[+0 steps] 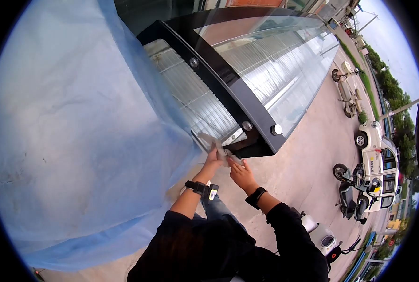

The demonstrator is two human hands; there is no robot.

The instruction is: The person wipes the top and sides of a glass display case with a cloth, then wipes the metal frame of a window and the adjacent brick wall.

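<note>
My left hand (212, 162) is closed on a greyish cloth (209, 139), at the near lower corner of a long glass display case (240, 89). Just to its right, my right hand (242, 173) has its fingers on the same cloth, beside the dark frame; its fingertips are partly hidden. The case has a black end frame with round metal fittings (247, 126) and a ribbed, shiny surface behind the glass. A white knob (276, 129) sticks out near its lower right corner.
A large blue sheet (92, 131) drapes over something on the left, against the case. Concrete ground (308, 174) lies to the right. Scooters (348, 188) and a white van (383, 164) stand there. Another light scooter (323, 237) is close behind my right arm.
</note>
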